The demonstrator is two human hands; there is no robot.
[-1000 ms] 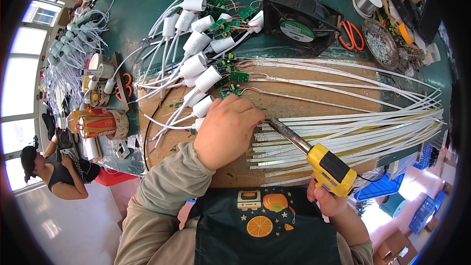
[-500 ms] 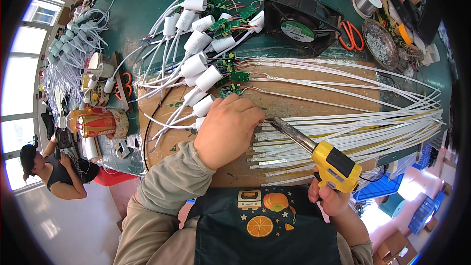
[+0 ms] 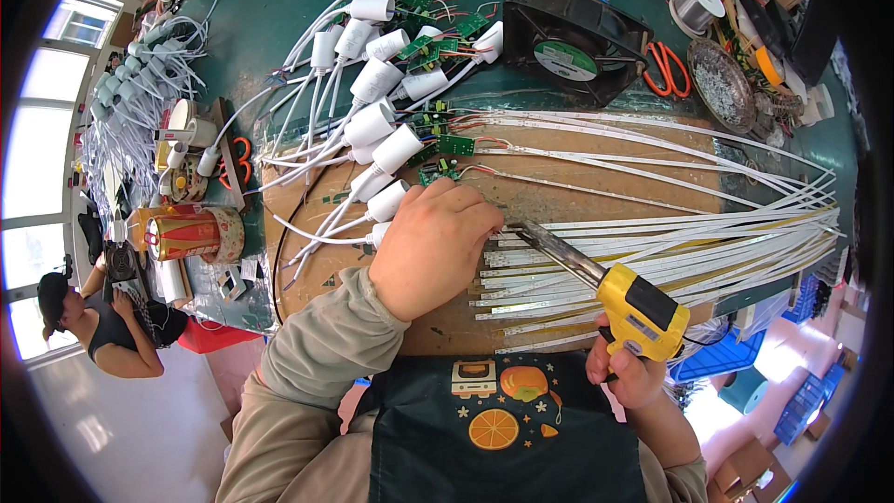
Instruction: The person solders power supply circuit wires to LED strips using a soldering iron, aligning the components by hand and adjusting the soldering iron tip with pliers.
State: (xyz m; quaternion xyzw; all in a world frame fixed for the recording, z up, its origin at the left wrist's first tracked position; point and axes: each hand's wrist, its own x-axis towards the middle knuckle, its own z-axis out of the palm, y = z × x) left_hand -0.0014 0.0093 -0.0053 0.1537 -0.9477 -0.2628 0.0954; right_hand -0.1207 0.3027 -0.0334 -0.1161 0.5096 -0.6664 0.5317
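My right hand [image 3: 630, 368] grips a yellow and black soldering gun [image 3: 643, 312] by its handle. Its metal tip points up and left, close to the fingertips of my left hand [image 3: 436, 247]. Those left fingers are pinched together over the ends of the white LED strips [image 3: 577, 265]; the back of the hand hides what they hold. Beside the left wrist, a white lamp socket [image 3: 387, 200] with a white cable lies partly under the hand. Just beyond the knuckles sits a small green circuit board [image 3: 438, 170], wired to a strip.
More white sockets [image 3: 375, 80] with green boards spread across the green table. A black fan [image 3: 575, 42], red-handled scissors [image 3: 667, 70], a solder spool [image 3: 697, 6] and a round dish [image 3: 721, 84] stand beyond the strips. A can [image 3: 191, 235] is at left, and another person [image 3: 116, 321] sits farther off.
The soldering gun has shifted very slightly to the right, its tip still beside my left fingertips. My left hand has stayed in place.
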